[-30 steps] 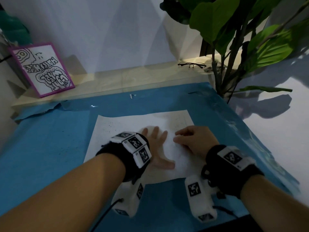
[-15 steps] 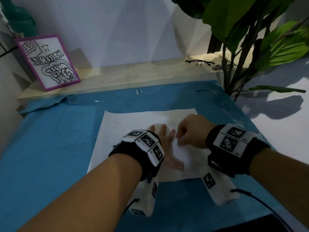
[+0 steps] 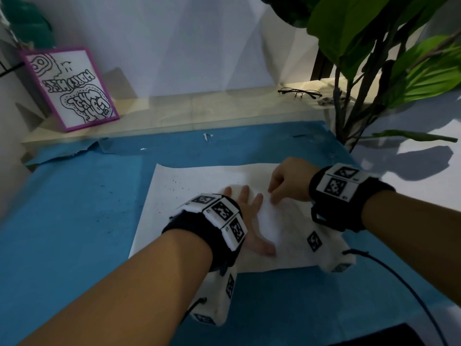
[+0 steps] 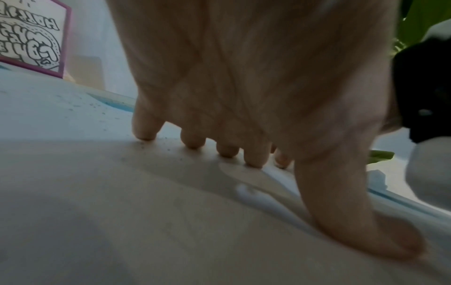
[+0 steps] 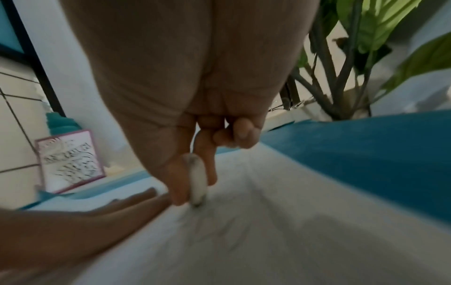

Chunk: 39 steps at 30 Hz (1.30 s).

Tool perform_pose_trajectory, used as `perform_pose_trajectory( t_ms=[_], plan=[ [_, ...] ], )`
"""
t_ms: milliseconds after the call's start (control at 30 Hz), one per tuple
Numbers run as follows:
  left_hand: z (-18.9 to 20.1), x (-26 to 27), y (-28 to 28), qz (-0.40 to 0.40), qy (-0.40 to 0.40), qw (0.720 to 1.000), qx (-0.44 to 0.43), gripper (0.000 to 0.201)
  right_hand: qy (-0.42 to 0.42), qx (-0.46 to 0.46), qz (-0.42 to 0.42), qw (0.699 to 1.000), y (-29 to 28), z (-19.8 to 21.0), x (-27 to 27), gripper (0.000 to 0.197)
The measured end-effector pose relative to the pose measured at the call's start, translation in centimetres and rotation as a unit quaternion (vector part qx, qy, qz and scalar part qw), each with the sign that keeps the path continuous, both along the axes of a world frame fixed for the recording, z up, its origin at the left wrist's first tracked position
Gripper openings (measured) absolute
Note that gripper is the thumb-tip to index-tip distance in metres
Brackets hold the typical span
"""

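left hand: the left hand [image 3: 252, 217] lies flat on the sheet's near half, fingers straight and spread, pressing down and holding nothing.
paper sheet: the paper sheet [image 3: 189, 196] lies on the blue tabletop [image 3: 74, 221], nearer its right edge, with dark crumbs toward the sheet's far left corner.
right hand: the right hand [image 3: 287, 181] sits just beyond the left fingertips, curled, thumb and forefinger pinching a small white eraser [image 5: 198, 183] whose tip touches the paper.
change: within the last second the right hand has swept from the sheet's right side toward its far edge while the left stayed planted. this looks like rubbing mid-stroke, with faint marks left.
views: the head view hides the eraser. only the right wrist shows it, with grey strokes round its tip. the left wrist shows every fingertip down.
far edge: a framed drawing [image 3: 69, 88], glasses [image 3: 299, 92] and a plant [image 3: 374, 46] stand on a ledge beyond.
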<state>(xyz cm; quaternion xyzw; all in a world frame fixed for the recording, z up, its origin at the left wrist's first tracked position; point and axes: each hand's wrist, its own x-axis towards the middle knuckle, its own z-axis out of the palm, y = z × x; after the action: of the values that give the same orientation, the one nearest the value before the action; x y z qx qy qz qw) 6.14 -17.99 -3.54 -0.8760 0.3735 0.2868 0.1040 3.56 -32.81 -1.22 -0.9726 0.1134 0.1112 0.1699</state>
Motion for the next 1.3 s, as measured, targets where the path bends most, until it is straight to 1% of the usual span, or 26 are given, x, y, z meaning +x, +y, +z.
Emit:
perform_pose_trajectory(
  t_ms=[33,67,100,167,233,267,367,400,433,500,567,633,667,700,767,800,900,933,1000,1067,1133,1200,1233,1300],
  plan=[
    [0.2,0.0,0.0,-0.004,-0.001,1.0,-0.001,0.115,0.011,-0.01,0.023,1.0,0.5,-0.1,-0.1,0.009],
    [0.2,-0.1,0.0,-0.01,-0.002,1.0,-0.004,0.114,0.029,-0.02,0.051,0.998,1.1,-0.3,-0.3,0.008],
    [0.2,-0.1,0.1,-0.016,-0.003,1.0,-0.008,0.112,0.043,-0.021,0.068,0.997,1.4,-0.4,-0.5,0.012],
    [0.2,-0.1,0.2,-0.012,0.002,1.0,-0.007,0.112,0.047,-0.003,0.056,0.997,0.8,-0.3,-0.4,0.008],
    [0.1,0.0,0.1,-0.005,0.002,1.0,-0.001,0.115,0.017,0.009,0.018,1.0,-0.3,-0.1,-0.1,0.019],
    [0.0,0.0,0.0,-0.004,0.0,1.0,0.0,0.115,0.009,0.01,0.012,1.0,-0.5,-0.1,-0.1,0.019],
    [0.1,0.0,-0.1,-0.007,-0.005,1.0,0.003,0.115,0.046,0.011,0.051,0.998,0.0,-0.5,-0.8,0.009],
    [0.1,0.0,0.0,-0.008,-0.005,1.0,0.001,0.115,0.055,0.02,0.05,0.997,-0.2,-0.5,-0.9,0.009],
    [0.1,0.0,0.0,-0.007,-0.003,1.0,-0.001,0.114,0.054,0.031,0.037,0.997,-0.7,-0.4,-0.9,0.012],
    [0.1,-0.1,-0.1,-0.003,-0.003,1.0,-0.002,0.114,0.025,0.041,0.0,0.999,-1.5,-0.3,-0.6,0.015],
    [0.0,-0.1,-0.1,-0.003,-0.01,1.0,0.002,0.114,0.028,0.042,0.017,0.999,-1.1,-0.4,-0.6,0.014],
    [0.0,-0.2,-0.2,-0.007,-0.018,1.0,0.004,0.114,0.056,0.045,0.052,0.996,-0.3,-0.8,-1.2,0.013],
    [0.0,-0.1,-0.2,-0.008,-0.018,1.0,0.003,0.114,0.063,0.053,0.051,0.995,-0.4,-0.8,-1.3,0.013],
    [-0.1,-0.1,-0.1,-0.006,-0.013,1.0,0.0,0.114,0.056,0.064,0.032,0.996,-1.0,-0.8,-1.3,0.014],
    [-0.2,-0.1,-0.1,-0.003,-0.009,1.0,-0.001,0.115,0.015,0.068,-0.012,0.997,-2.0,-0.5,-0.9,0.015],
    [-0.2,-0.1,-0.1,-0.004,-0.011,1.0,0.001,0.115,0.006,0.066,-0.014,0.998,-2.1,-0.5,-0.8,0.015],
    [-0.1,-0.1,-0.2,-0.007,-0.016,1.0,0.0,0.114,0.039,0.064,0.047,0.996,-0.7,-0.9,-1.4,0.014],
    [0.0,0.0,-0.2,-0.009,-0.017,1.0,-0.001,0.113,0.048,0.068,0.054,0.995,-0.7,-1.0,-1.6,0.013],
    [-0.1,0.0,-0.1,-0.006,-0.007,1.0,-0.006,0.113,0.026,0.067,0.019,0.997,-1.8,-0.7,-1.3,0.009],
    [-0.2,0.1,-0.1,-0.004,-0.004,1.0,-0.006,0.114,-0.012,0.029,-0.005,0.999,-2.6,-0.4,-0.6,0.014],
    [-0.2,0.2,0.0,-0.005,-0.005,1.0,-0.006,0.115,-0.001,0.01,0.032,0.999,-1.5,-0.6,-0.4,0.014],
    [-0.3,0.2,-0.1,-0.008,-0.008,1.0,-0.01,0.115,0.028,0.022,0.082,0.996,-0.2,-1.0,-0.9,0.01],
    [-0.3,0.3,-0.1,-0.008,-0.008,1.0,-0.01,0.115,0.037,0.034,0.085,0.995,-0.2,-0.9,-1.0,0.009],
    [-0.4,0.2,-0.1,-0.003,-0.004,1.0,-0.011,0.115,0.017,0.046,0.044,0.998,-1.2,-0.6,-0.7,0.01]
  ],
)
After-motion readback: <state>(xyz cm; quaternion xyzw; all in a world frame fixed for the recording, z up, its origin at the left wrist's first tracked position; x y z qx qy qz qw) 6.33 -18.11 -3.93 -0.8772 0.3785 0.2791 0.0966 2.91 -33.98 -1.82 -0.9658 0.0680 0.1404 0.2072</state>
